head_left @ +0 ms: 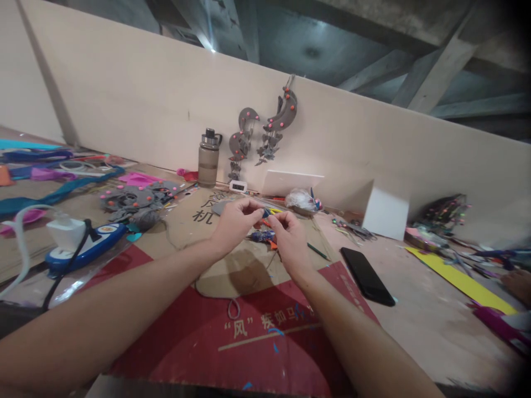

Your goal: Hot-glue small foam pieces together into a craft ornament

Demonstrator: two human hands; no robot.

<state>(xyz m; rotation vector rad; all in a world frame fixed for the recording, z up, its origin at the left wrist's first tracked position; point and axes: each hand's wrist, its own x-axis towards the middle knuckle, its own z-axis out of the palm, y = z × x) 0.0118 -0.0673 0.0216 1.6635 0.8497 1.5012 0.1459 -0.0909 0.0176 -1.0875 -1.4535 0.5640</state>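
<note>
Item: small multicoloured craft piece (267, 212), pinched between the fingertips of both hands above the middle of the table, over a flattened cardboard sheet (249, 309). Left hand (234, 221) curls in from the left, thumb and forefinger closed on the piece's left end; right hand (290, 237) meets it from the right, fingertips closed on the other end, so the two hands are almost touching. Appearance: slender, with blue, yellow and orange-red bits showing between the fingers; too small and covered to tell its exact form. Just below the hands, on the cardboard, lies a second small blue-and-orange cluster (262, 237) of similar make. Cardboard: matte brown with black printed characters on its far part, glossy red with white characters toward the near edge, a thin cord loop (233, 307) lying across it. Right of the cardboard, a flat black phone (367, 275), smooth and rectangular, face up on bare tabletop (418, 315). Toward the far edge, against the pale wall board: a translucent brown water bottle (208, 158) with a dark cap, upright; grey crescent-shaped felt hangings (265, 130) studded with pink dots, fixed to the wall. Far left: grey felt cut-outs (136, 200) with pink dots, heaped flat. Near the left edge: a white charger block (66, 232) with cable, resting on a blue-and-white tool (89, 247). Right edge: a long yellow paper strip (460, 279).
</note>
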